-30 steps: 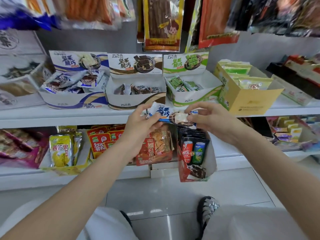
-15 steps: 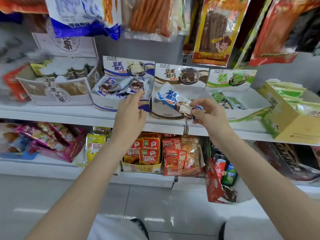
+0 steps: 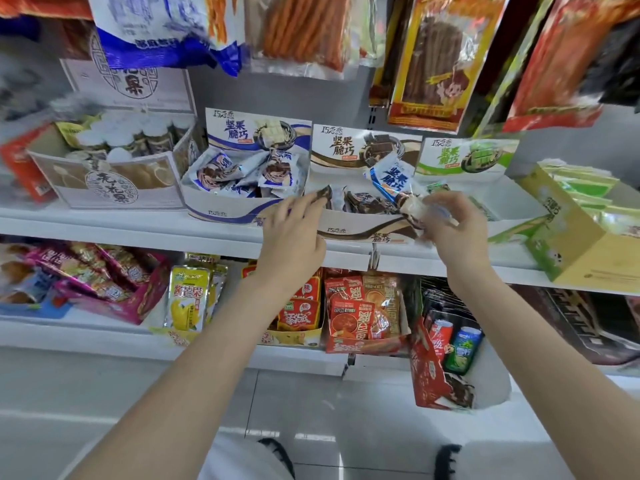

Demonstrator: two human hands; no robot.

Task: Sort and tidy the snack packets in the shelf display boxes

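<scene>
So the brown box (image 3: 363,230) sits mid-shelf and everything else hangs off that. The white shelf (image 3: 138,226) runs under it, with a lower shelf (image 3: 86,337) of red and yellow packets below. Just left of the brown box, touching it, is the blue box (image 3: 221,211), stuffed with blue-and-white packets (image 3: 221,171) lying every which way. Right of the brown box is the green box (image 3: 467,157), and past that a yellow carton (image 3: 568,251) at an angle.

Left hand (image 3: 294,233) is at the brown box's front left corner, fingers resting on the rim, and I can't tell whether that grip is pinching anything, it's too blurred. Right hand (image 3: 450,226) is at the box's front right, its grip pinched on the lower end of a blue-and-white packet (image 3: 391,178), which tilts up and left over the brown packets (image 3: 367,204) lying inside the brown box.
</scene>
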